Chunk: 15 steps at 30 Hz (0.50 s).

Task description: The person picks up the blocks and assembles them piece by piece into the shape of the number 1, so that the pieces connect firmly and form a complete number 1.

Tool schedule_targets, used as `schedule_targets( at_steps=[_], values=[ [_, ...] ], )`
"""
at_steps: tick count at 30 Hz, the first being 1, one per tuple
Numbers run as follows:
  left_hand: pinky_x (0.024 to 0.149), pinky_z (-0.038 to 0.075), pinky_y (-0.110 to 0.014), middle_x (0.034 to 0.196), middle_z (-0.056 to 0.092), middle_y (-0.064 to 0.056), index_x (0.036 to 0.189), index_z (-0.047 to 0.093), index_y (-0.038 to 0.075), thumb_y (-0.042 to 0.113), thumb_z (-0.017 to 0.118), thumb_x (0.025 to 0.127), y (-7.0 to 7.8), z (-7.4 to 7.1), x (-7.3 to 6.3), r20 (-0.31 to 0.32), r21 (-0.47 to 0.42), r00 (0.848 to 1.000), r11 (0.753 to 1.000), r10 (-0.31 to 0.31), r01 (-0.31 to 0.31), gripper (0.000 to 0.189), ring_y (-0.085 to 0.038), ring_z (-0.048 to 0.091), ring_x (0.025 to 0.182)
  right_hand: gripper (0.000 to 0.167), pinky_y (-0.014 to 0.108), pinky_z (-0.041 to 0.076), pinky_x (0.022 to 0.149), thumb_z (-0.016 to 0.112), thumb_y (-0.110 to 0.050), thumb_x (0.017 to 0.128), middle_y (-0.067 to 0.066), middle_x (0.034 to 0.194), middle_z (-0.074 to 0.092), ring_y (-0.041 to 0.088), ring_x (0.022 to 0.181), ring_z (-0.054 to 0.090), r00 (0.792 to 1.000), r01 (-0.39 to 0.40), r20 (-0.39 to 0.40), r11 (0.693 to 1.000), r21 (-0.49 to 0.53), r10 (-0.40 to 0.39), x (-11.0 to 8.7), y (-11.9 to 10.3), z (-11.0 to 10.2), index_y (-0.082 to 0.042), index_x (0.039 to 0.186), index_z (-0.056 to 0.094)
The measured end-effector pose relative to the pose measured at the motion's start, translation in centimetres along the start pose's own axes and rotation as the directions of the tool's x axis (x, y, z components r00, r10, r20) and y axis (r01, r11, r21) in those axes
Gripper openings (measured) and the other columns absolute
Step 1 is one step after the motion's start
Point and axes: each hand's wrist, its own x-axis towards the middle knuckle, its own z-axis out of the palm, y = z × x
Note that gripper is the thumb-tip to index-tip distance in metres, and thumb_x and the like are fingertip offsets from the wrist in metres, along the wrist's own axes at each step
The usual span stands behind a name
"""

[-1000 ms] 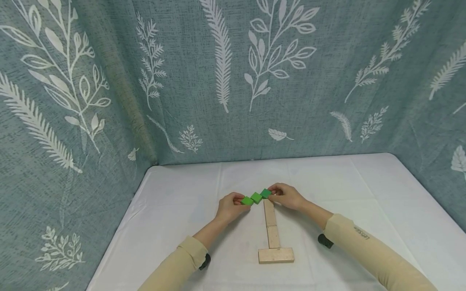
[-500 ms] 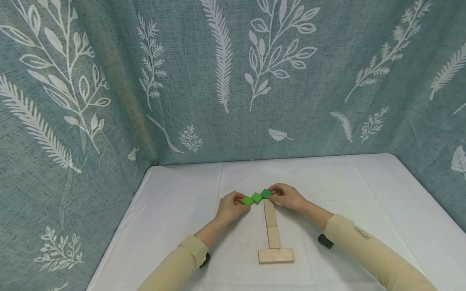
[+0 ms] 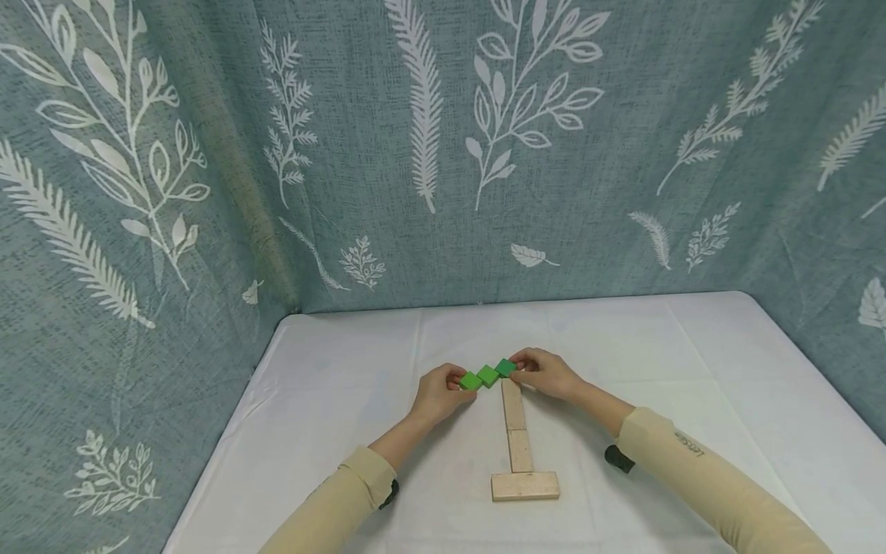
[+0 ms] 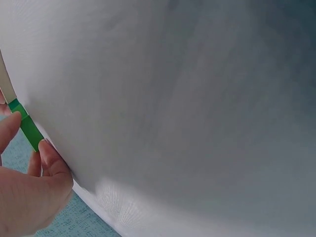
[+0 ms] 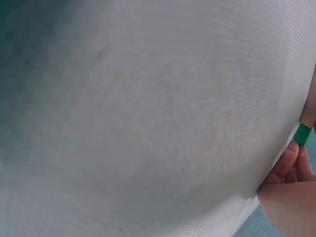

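Observation:
Three green square blocks form a slanted row, corner toward corner, just beyond the far end of a wooden strip. My left hand (image 3: 438, 394) pinches the leftmost light green block (image 3: 471, 381) between thumb and fingers. The middle green block (image 3: 487, 375) sits between the two hands. At the right end, my right hand (image 3: 547, 375) pinches the darker green block (image 3: 507, 368). That darker block (image 5: 302, 134) shows at the fingertips in the right wrist view. In the left wrist view, a green block (image 4: 32, 133) is held at the left fingertips.
Two plain wooden blocks run end to end toward me, a far one (image 3: 514, 405) and a nearer one (image 3: 520, 451). A wooden block (image 3: 524, 486) lies crosswise at their near end. A white cloth covers the table (image 3: 360, 338); a patterned blue-green curtain (image 3: 443, 154) hangs behind it.

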Motion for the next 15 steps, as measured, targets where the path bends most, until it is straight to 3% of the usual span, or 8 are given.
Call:
schedule_targets(
  at_steps=[9, 15],
  values=[
    [0.070, 0.048, -0.027, 0.094, 0.063, -0.010, 0.112, 0.063, -0.005, 0.009, 0.079, 0.079, 0.08, -0.16, 0.04, 0.028, 0.019, 1.000, 1.000, 0.007, -0.008, 0.040, -0.016, 0.054, 0.081, 0.032, 0.030, 0.043, 0.069, 0.065, -0.017, 0.093, 0.003, 0.095, 0.059, 0.016, 0.082, 0.050, 1.000, -0.006, 0.006, 1.000, -0.004, 0.006, -0.05, 0.09, -0.16, 0.001, 0.119, 0.063],
    [0.073, 0.049, -0.031, 0.103, 0.064, -0.012, 0.116, 0.062, -0.003, 0.013, 0.079, 0.079, 0.39, -0.60, -0.27, 0.029, 0.033, 0.999, 0.999, -0.022, 0.021, 0.044, -0.020, 0.057, 0.088, 0.036, 0.031, 0.045, 0.072, 0.064, -0.020, 0.093, 0.004, 0.098, 0.060, 0.017, 0.086, 0.052, 1.000, -0.025, 0.009, 1.000, -0.002, 0.025, -0.28, -0.26, -0.45, 0.000, 0.122, 0.061]
  ],
)
